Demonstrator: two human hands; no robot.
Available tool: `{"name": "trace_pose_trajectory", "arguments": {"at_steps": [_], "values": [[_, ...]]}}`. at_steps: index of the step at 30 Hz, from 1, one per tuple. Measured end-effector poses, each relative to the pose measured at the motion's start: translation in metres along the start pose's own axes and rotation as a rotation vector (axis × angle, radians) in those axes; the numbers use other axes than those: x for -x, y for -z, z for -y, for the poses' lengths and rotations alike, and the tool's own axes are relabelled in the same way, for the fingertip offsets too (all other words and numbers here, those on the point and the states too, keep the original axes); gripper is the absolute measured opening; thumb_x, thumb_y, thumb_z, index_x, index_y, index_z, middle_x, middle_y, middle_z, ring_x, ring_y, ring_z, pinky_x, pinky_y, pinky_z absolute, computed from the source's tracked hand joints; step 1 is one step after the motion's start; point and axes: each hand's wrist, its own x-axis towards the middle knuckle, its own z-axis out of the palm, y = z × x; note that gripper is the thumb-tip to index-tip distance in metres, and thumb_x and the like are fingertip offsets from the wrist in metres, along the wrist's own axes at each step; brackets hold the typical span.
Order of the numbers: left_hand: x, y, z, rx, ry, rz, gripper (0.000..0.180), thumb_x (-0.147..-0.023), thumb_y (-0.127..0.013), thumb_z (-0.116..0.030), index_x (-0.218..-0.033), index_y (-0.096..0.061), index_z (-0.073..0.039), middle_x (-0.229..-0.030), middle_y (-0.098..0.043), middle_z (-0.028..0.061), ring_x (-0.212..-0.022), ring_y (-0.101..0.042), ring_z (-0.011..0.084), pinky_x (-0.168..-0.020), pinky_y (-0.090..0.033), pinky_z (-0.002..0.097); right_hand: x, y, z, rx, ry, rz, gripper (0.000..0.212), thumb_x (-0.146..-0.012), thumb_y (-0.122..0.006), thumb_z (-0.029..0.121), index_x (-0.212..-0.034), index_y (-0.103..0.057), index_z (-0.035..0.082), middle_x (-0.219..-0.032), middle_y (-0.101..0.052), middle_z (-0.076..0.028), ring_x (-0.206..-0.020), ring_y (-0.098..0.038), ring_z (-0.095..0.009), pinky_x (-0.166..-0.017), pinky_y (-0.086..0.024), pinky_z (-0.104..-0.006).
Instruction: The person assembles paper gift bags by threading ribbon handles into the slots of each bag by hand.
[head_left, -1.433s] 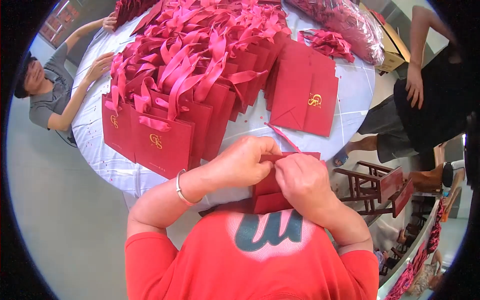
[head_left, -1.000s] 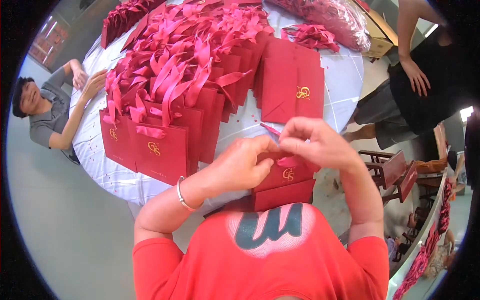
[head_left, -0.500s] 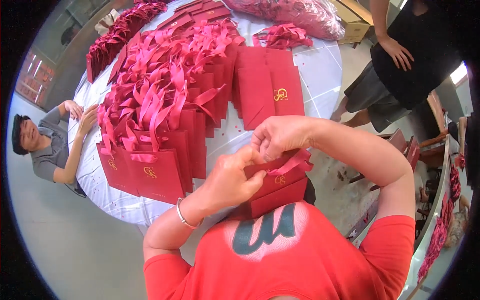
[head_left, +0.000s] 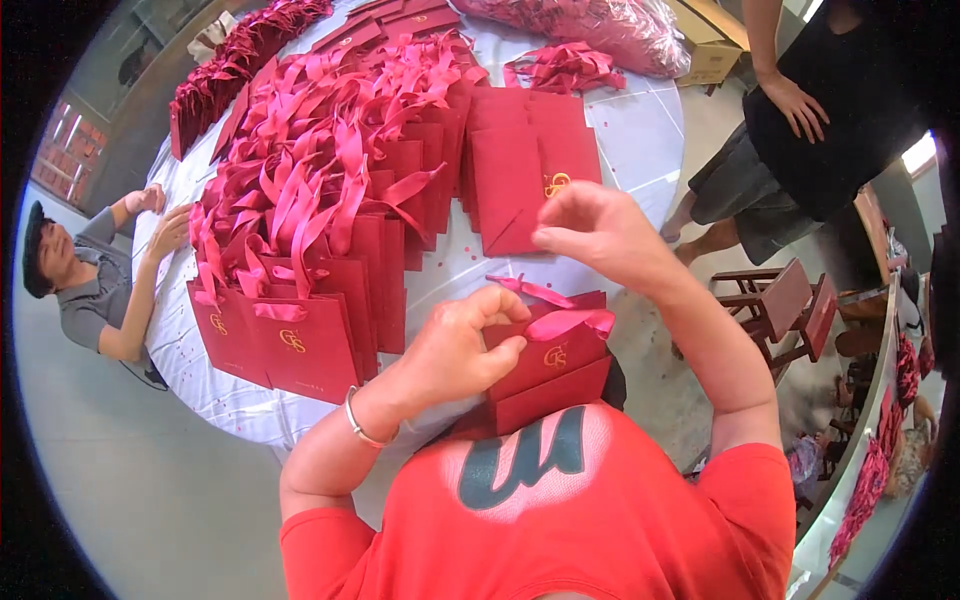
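A red paper gift bag (head_left: 548, 372) with a gold emblem stands against the front of my body, with pink ribbon (head_left: 572, 323) at its top. My left hand (head_left: 462, 342) is closed around the bag's upper left corner, thumb beside the ribbon; its other fingers are partly hidden. My right hand (head_left: 600, 232) is raised above and beyond the bag, open with curled fingers; a gap shows between thumb and forefinger. Just past it lies a stack of flat red bags (head_left: 505, 185) on the table.
Many red bags with pink ribbon handles (head_left: 315, 330) crowd the round white-covered table (head_left: 640, 150). Loose ribbons (head_left: 565, 70) and a plastic-wrapped bundle (head_left: 590, 30) lie farther back. One person (head_left: 85, 280) sits at the left; another (head_left: 830, 110) stands at the right near wooden stools (head_left: 780, 300).
My right hand has come off the ribbon at the bag's top and moved up toward the flat stack. My left hand stays at the bag. The ribbon now spreads along the bag's top.
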Motion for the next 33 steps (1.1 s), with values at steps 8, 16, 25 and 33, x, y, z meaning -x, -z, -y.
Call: {"name": "trace_pose_trajectory", "arguments": {"at_steps": [8,16,25,33], "values": [[-0.002,-0.002,0.008,0.082,-0.033,0.02,0.026,-0.081,-0.069,-0.006,-0.106,-0.069,-0.001,-0.091,-0.072,0.0055,-0.079,-0.064,0.0077,-0.067,-0.051,0.0242,0.065,0.037,-0.001,0.157,-0.038,0.236,0.018,-0.082,-0.076,0.018,-0.093,-0.073,0.004,-0.089,-0.06,-0.004,-0.076,-0.053,-0.01,-0.067,-0.044,-0.0248],[-0.004,0.0,0.003,0.047,0.059,0.044,0.026,-0.08,-0.069,-0.008,-0.105,-0.07,-0.002,-0.08,-0.066,-0.0026,-0.056,-0.042,0.0001,-0.051,-0.039,0.0205,0.075,0.018,0.01,0.277,0.213,0.156,0.016,-0.068,-0.077,0.001,-0.081,-0.068,0.005,-0.084,-0.061,-0.005,-0.075,-0.06,-0.017,-0.064,-0.047,-0.0279],[-0.004,0.001,0.008,-0.003,0.022,0.016,0.023,-0.08,-0.068,-0.008,-0.102,-0.069,-0.001,-0.077,-0.066,-0.0003,-0.058,-0.045,0.0023,-0.053,-0.041,0.0227,0.075,-0.001,-0.026,0.67,0.917,-0.31,0.034,-0.059,-0.082,0.006,-0.081,-0.056,0.01,-0.074,-0.061,-0.005,-0.061,-0.061,-0.022,-0.053,-0.047,-0.0323],[-0.004,0.002,0.006,0.058,0.01,0.036,0.021,-0.082,-0.064,-0.003,-0.103,-0.069,0.0,-0.082,-0.07,0.0054,-0.07,-0.057,0.0035,-0.06,-0.047,0.0236,0.093,0.016,-0.048,0.452,0.65,-0.356,0.021,-0.069,-0.078,0.001,-0.077,-0.059,0.005,-0.076,-0.061,-0.007,-0.058,-0.056,-0.016,-0.051,-0.044,-0.0282]]}}
